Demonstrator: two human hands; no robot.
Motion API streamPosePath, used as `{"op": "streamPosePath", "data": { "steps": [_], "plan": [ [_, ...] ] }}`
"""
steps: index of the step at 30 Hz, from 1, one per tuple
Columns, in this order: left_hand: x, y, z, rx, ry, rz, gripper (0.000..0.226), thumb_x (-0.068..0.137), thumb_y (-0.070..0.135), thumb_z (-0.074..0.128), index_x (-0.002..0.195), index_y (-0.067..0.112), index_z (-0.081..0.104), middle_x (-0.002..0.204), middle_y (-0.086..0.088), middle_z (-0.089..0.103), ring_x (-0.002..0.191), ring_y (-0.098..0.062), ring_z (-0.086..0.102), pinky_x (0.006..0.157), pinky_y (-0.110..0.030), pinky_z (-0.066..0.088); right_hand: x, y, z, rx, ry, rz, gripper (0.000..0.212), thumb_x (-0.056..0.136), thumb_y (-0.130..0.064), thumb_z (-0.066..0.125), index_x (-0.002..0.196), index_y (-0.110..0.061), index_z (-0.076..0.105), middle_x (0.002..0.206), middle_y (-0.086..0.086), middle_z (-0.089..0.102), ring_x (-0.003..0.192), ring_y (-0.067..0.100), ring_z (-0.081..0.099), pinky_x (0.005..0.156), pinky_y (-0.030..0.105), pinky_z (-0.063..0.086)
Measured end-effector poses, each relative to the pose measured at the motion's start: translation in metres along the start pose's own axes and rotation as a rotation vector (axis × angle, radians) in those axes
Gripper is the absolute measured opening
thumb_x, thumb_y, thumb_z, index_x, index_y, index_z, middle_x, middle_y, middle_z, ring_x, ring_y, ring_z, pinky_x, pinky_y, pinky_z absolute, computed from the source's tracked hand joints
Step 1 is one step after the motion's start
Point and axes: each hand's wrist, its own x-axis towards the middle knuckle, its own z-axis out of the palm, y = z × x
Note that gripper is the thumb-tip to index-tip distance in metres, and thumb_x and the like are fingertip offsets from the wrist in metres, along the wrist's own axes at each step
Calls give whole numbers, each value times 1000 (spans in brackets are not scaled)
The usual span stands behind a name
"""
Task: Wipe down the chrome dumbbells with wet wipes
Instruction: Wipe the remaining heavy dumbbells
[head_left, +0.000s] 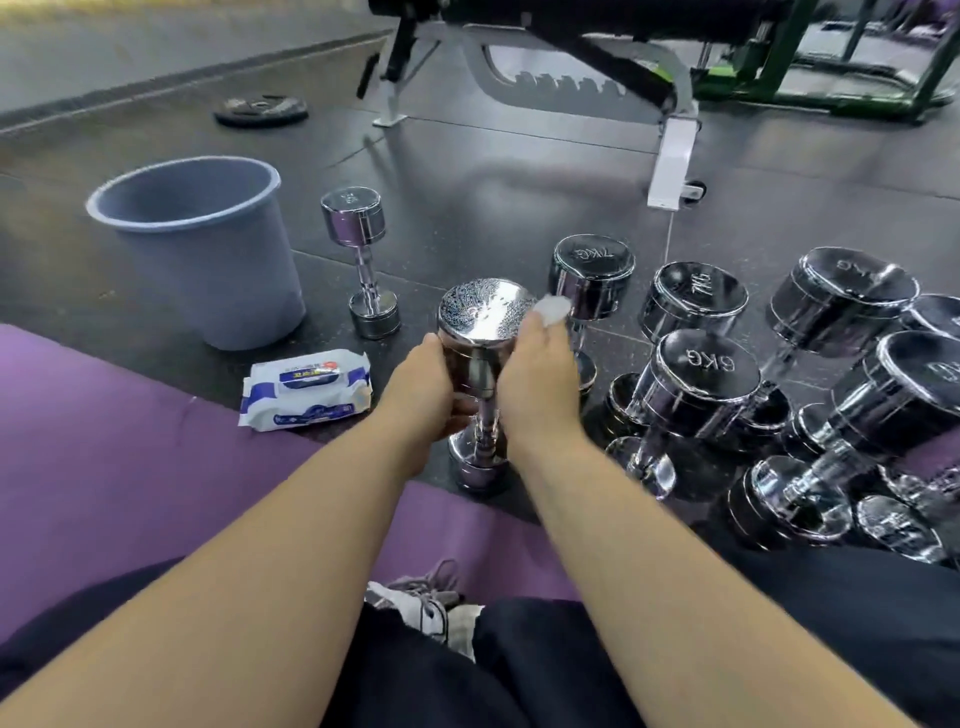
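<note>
Centre frame, the left hand (423, 382) wraps its fingers round the upright dumbbell (485, 332), apparently to steady it — the right hand (537, 374) pinches a wipe (553, 310) against its top rim.

The end cap of the front dumbbell (709, 361) is showing the engraved marking "6KG", and it is reading upside down to the camera. The rear-left dumbbell (592, 255) is showing "7KG", also inverted. The rear-middle dumbbell (700, 285) is showing "7KG", turned sideways. The far-right dumbbell (852, 270) is showing a marking ending in "G"; its digit is not legible. The small dumbbell (352, 200) and the wet wipes pack (306, 395) are carrying print too blurred to read.
</note>
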Motion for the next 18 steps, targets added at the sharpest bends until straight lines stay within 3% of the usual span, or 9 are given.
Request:
{"op": "streamPosePath", "data": {
  "steps": [2,3,5,7,10,12,14,16,18],
  "plan": [
    [1,-5,1,21,-7,20,37,102,32,28,92,16,60,74,-1,64,56,-15,54,55,-23,46,23,-9,-8,81,-26,92,42,105,-34,30,121,-6,57,103,7,58,97,23,49,88,34,38],
    [-1,-4,1,13,-2,14,38,103,32,27,95,15,60,75,-1,64,56,-14,54,52,-21,46,17,-9,-8,43,-55,87,40,104,-30,31,125,-6,54,104,6,53,98,22,46,85,32,35],
    [4,-5,0,45,7,66,32,104,31,34,94,15,60,81,-2,66,56,-9,56,47,-15,43,-24,5,6,-25,-85,-71,41,105,-19,33,143,-4,38,134,6,44,123,22,41,97,25,29],
    [12,-6,-1,-7,80,114,20,102,28,47,87,18,56,87,-2,63,58,0,53,43,-5,34,-49,7,18,46,-31,-111,51,106,-25,32,153,-7,22,157,0,23,146,15,20,117,23,15],
    [14,-6,1,32,45,73,33,103,32,33,91,14,58,76,-2,62,50,-5,55,55,-14,46,12,4,10,88,5,51,62,97,-51,24,142,-12,42,142,12,47,130,28,44,113,40,32],
    [14,-8,2,21,12,11,44,101,35,26,107,7,60,77,-5,65,52,-12,55,61,-24,49,20,3,3,-34,-24,74,57,99,-43,27,142,-8,41,139,19,47,126,34,46,108,41,37],
    [17,-8,3,94,63,52,35,103,31,33,102,8,59,85,-5,63,56,-6,54,52,-10,43,-16,14,10,-118,-52,-110,54,101,-31,36,149,-7,29,149,12,34,138,20,34,112,29,28],
    [18,-4,0,69,135,108,23,102,23,43,88,12,58,82,-3,60,56,0,48,44,-3,34,-40,12,20,44,-62,-112,56,103,-37,33,152,-14,21,152,-5,26,136,-12,22,114,13,16],
    [16,-2,1,81,110,105,32,102,26,36,87,12,60,70,-3,61,47,-6,51,48,-15,41,-12,11,11,162,-89,-6,40,103,-45,31,125,-22,55,133,0,50,118,-1,45,112,25,32]
  ]
}}
